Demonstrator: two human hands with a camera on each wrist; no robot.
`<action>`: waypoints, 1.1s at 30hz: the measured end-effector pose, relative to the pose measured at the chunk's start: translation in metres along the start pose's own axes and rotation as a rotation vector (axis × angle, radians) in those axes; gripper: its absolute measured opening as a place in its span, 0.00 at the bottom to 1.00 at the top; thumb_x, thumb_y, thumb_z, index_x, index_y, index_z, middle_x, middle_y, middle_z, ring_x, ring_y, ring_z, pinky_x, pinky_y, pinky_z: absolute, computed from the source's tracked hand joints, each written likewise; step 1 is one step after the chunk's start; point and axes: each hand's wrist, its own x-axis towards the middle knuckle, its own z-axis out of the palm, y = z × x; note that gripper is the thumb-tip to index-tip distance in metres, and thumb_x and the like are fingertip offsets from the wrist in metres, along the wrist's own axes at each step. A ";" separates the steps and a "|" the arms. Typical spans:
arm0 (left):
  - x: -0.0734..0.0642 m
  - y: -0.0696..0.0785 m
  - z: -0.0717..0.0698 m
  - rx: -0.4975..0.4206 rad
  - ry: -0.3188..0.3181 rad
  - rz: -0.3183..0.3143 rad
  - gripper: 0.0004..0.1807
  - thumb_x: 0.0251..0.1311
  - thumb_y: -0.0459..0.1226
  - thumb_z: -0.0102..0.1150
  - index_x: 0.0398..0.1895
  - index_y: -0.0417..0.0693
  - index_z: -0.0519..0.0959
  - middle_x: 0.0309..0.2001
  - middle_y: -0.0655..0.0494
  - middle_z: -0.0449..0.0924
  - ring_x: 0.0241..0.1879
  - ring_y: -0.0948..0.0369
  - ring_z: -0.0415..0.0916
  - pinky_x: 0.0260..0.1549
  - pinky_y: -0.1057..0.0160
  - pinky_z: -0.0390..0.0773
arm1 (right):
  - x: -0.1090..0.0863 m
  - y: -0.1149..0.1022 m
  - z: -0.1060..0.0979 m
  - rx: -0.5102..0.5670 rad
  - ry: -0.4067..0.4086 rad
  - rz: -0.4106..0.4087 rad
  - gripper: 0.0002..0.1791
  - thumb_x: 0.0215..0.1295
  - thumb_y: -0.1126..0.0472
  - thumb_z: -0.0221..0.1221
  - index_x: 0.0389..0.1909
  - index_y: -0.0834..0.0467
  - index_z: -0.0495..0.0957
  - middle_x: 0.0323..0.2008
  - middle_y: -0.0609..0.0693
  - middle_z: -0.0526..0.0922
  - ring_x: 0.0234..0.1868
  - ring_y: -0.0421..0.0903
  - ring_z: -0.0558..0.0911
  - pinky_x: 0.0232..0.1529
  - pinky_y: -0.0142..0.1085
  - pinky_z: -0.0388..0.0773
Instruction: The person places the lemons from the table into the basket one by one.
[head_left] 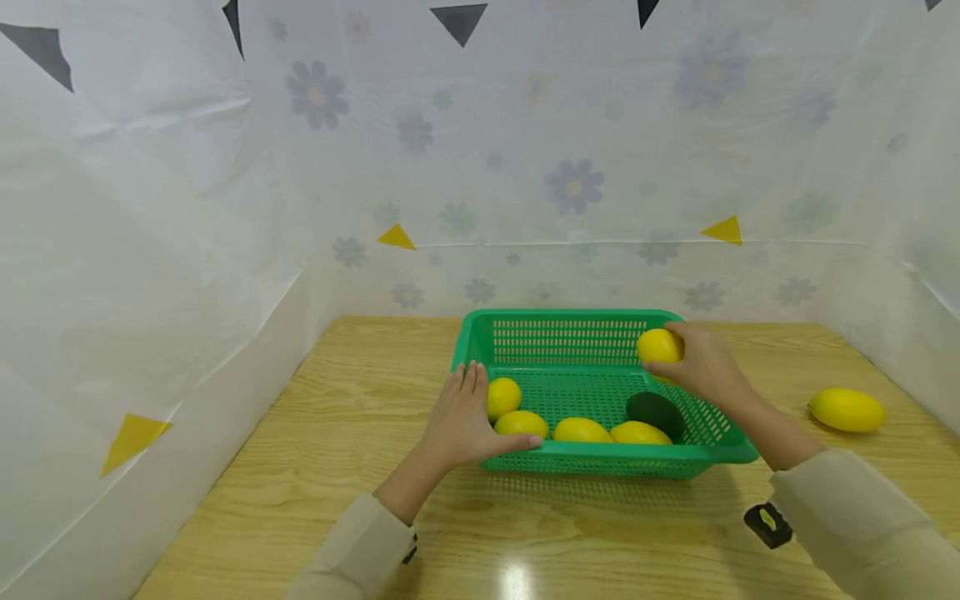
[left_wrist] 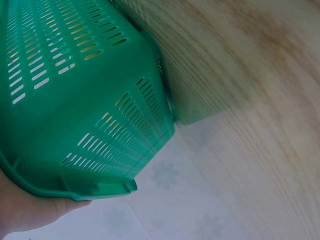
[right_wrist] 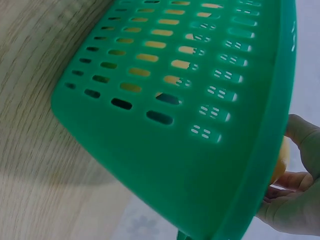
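Note:
A green plastic basket (head_left: 570,450) with slotted walls sits on the table. My left hand (head_left: 457,425) rests on its front left corner, fingers straight over the left rim and thumb along the front rim. Between thumb and fingers, my right hand (head_left: 705,362) pinches a lemon (head_left: 658,345) above the basket's right side. In the right wrist view that lemon (right_wrist: 281,162) is partly hidden by the basket rim. Several lemons (head_left: 581,430) lie along the front and left inside the basket, and a dark green avocado (head_left: 655,414) lies at the front right.
On the wooden table (head_left: 337,433), right of the basket, lies another yellow oval fruit (head_left: 847,410). Behind the table hangs a white flower-patterned sheet (head_left: 525,167), and white sheeting (head_left: 150,250) also encloses the sides.

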 end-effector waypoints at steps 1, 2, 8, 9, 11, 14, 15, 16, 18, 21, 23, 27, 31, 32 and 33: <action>0.000 0.000 0.000 0.000 -0.001 0.000 0.63 0.46 0.72 0.51 0.71 0.34 0.44 0.73 0.38 0.41 0.73 0.45 0.38 0.71 0.49 0.44 | 0.000 -0.001 0.001 0.005 -0.001 -0.002 0.37 0.56 0.58 0.64 0.58 0.79 0.62 0.49 0.77 0.71 0.36 0.62 0.77 0.30 0.46 0.78; 0.000 0.000 0.000 0.001 -0.001 0.000 0.63 0.46 0.72 0.51 0.71 0.34 0.45 0.73 0.38 0.42 0.73 0.45 0.38 0.71 0.49 0.44 | 0.001 -0.002 0.001 0.009 -0.002 -0.004 0.37 0.56 0.58 0.64 0.58 0.79 0.62 0.49 0.77 0.71 0.36 0.61 0.77 0.30 0.46 0.78; 0.000 0.001 -0.001 0.000 0.003 0.002 0.63 0.46 0.71 0.51 0.71 0.34 0.45 0.72 0.38 0.43 0.73 0.45 0.38 0.71 0.48 0.44 | 0.002 -0.007 0.005 0.032 0.001 -0.006 0.36 0.55 0.59 0.64 0.58 0.77 0.63 0.47 0.75 0.73 0.34 0.59 0.77 0.30 0.45 0.78; 0.000 0.001 -0.001 -0.001 0.004 0.003 0.63 0.46 0.71 0.51 0.71 0.33 0.45 0.72 0.38 0.43 0.73 0.45 0.38 0.71 0.48 0.44 | 0.002 -0.007 0.006 0.036 -0.001 -0.006 0.36 0.55 0.59 0.64 0.58 0.77 0.63 0.48 0.75 0.73 0.35 0.59 0.77 0.30 0.45 0.78; -0.001 0.001 -0.001 -0.002 0.004 0.003 0.63 0.46 0.71 0.51 0.71 0.33 0.45 0.72 0.38 0.43 0.73 0.45 0.38 0.71 0.48 0.44 | 0.003 -0.008 0.007 0.038 -0.004 -0.007 0.35 0.56 0.59 0.64 0.58 0.77 0.63 0.48 0.75 0.73 0.35 0.59 0.77 0.31 0.45 0.78; -0.001 0.001 -0.001 -0.002 0.003 0.002 0.63 0.46 0.71 0.51 0.71 0.34 0.45 0.72 0.38 0.43 0.73 0.45 0.38 0.71 0.49 0.44 | 0.003 -0.010 0.008 0.050 -0.017 -0.003 0.36 0.56 0.59 0.63 0.58 0.77 0.62 0.49 0.75 0.72 0.37 0.60 0.76 0.33 0.46 0.79; -0.001 0.001 -0.001 -0.001 0.003 0.002 0.63 0.46 0.71 0.51 0.71 0.34 0.45 0.72 0.38 0.43 0.73 0.45 0.38 0.71 0.49 0.44 | 0.003 -0.011 0.009 0.052 -0.021 -0.001 0.36 0.56 0.59 0.63 0.59 0.77 0.62 0.50 0.75 0.71 0.38 0.61 0.76 0.33 0.47 0.79; 0.000 0.001 -0.001 0.002 0.003 0.003 0.63 0.46 0.71 0.51 0.71 0.34 0.45 0.72 0.38 0.43 0.73 0.45 0.38 0.71 0.49 0.45 | 0.003 -0.012 0.009 0.051 -0.026 0.002 0.37 0.56 0.58 0.63 0.59 0.77 0.62 0.51 0.75 0.71 0.39 0.62 0.76 0.34 0.48 0.79; 0.000 0.001 -0.001 0.003 0.002 0.001 0.63 0.46 0.72 0.50 0.71 0.34 0.45 0.73 0.38 0.43 0.73 0.45 0.38 0.71 0.49 0.44 | 0.003 -0.013 0.009 0.053 -0.033 0.007 0.37 0.57 0.58 0.63 0.60 0.77 0.61 0.52 0.75 0.70 0.40 0.63 0.76 0.35 0.49 0.79; 0.000 0.001 0.000 0.005 0.005 0.001 0.63 0.46 0.72 0.50 0.71 0.34 0.45 0.73 0.39 0.43 0.73 0.45 0.38 0.71 0.49 0.44 | 0.003 -0.015 0.011 0.052 -0.033 0.012 0.37 0.57 0.57 0.63 0.61 0.77 0.61 0.53 0.75 0.70 0.42 0.63 0.76 0.37 0.50 0.79; 0.000 0.001 0.000 0.002 0.007 0.002 0.63 0.46 0.72 0.50 0.71 0.34 0.45 0.73 0.38 0.43 0.73 0.45 0.38 0.71 0.49 0.44 | 0.004 -0.016 0.012 0.056 -0.033 0.012 0.38 0.57 0.57 0.62 0.61 0.77 0.60 0.53 0.75 0.70 0.42 0.64 0.76 0.38 0.50 0.79; 0.000 0.001 0.000 0.002 0.008 0.005 0.63 0.46 0.71 0.51 0.71 0.33 0.45 0.72 0.38 0.43 0.73 0.45 0.38 0.71 0.49 0.45 | 0.005 -0.019 0.013 0.062 -0.038 0.009 0.37 0.57 0.58 0.62 0.61 0.77 0.60 0.53 0.75 0.70 0.43 0.64 0.76 0.39 0.51 0.79; 0.000 0.001 -0.001 0.007 0.006 0.005 0.63 0.46 0.71 0.51 0.71 0.33 0.45 0.72 0.38 0.42 0.73 0.45 0.38 0.71 0.49 0.45 | 0.006 -0.020 0.016 0.058 -0.037 0.000 0.37 0.57 0.58 0.63 0.60 0.77 0.61 0.52 0.75 0.71 0.41 0.63 0.77 0.36 0.49 0.79; -0.001 0.001 -0.001 0.009 0.006 0.006 0.63 0.47 0.71 0.51 0.71 0.33 0.44 0.72 0.38 0.42 0.73 0.45 0.38 0.71 0.49 0.45 | 0.006 -0.020 0.017 0.059 -0.036 -0.002 0.36 0.57 0.58 0.63 0.60 0.77 0.62 0.51 0.75 0.71 0.40 0.63 0.77 0.35 0.49 0.79; -0.001 0.001 -0.001 0.009 0.006 0.005 0.63 0.47 0.71 0.51 0.71 0.33 0.44 0.72 0.38 0.42 0.73 0.45 0.38 0.71 0.48 0.45 | 0.007 -0.020 0.018 0.062 -0.035 -0.005 0.36 0.57 0.59 0.63 0.59 0.77 0.62 0.50 0.75 0.72 0.39 0.63 0.77 0.34 0.48 0.79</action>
